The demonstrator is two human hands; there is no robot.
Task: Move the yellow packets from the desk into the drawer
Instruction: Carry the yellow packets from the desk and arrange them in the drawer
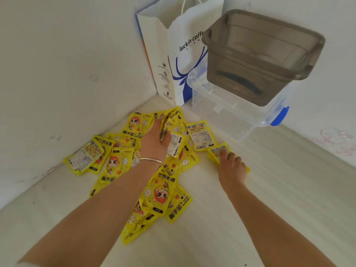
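Several yellow hand-warmer packets (115,160) lie scattered in the desk's back left corner, some face up, some face down. My left hand (155,139) is over the pile's far end, fingers closed on a bunch of yellow packets (170,118) that stick up. My right hand (230,166) presses down on a separate yellow packet (218,152) to the right of the pile, fingers curled over it. One more packet (200,134) lies flat just beyond it. No drawer is in view.
A white paper coffee bag (177,54) stands in the corner against the wall. Right of it, a smoky grey plastic box (260,54) is stacked on a clear plastic box with blue latches (240,116). The pale desk top (279,209) stretches right and toward me.
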